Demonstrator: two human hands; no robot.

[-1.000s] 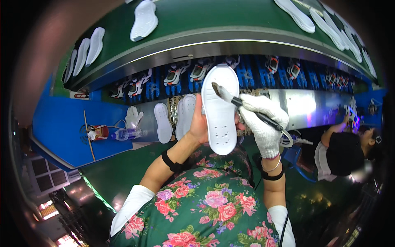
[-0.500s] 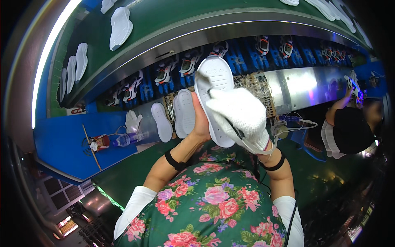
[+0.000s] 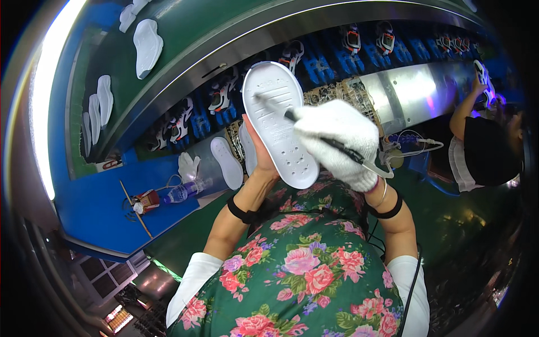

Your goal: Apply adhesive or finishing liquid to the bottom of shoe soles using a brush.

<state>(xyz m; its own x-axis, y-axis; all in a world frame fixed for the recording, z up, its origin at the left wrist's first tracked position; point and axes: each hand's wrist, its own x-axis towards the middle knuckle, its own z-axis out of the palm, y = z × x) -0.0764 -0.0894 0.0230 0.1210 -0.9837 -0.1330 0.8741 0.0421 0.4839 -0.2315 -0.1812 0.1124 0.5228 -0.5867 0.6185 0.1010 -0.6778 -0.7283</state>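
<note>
My left hand (image 3: 263, 158) is closed around the edge of a white shoe sole (image 3: 287, 135), its inner face with ridges and small holes turned toward me. In a white knit glove, my right hand (image 3: 342, 140) grips a dark-handled brush (image 3: 289, 115) with a thin hose at its back end. The brush's pale tip reaches over the sole's upper left part; whether it touches is hard to tell. Behind my left wrist lie two more white soles, one sole (image 3: 226, 163) plainly visible and another sole (image 3: 247, 147) partly hidden.
On the blue table (image 3: 101, 208) are a spare white glove (image 3: 188, 167), a plastic bottle (image 3: 178, 192) and a small box (image 3: 147, 201). Shoe uppers (image 3: 220, 96) sit on blue racks beyond. More soles (image 3: 147, 48) lie on the green upper shelf. A co-worker (image 3: 485, 146) is at right.
The held sole has moved a little left and down in view. The gloved hand has shifted right, and the brush now shows across the sole. The whole view has also turned slightly.
</note>
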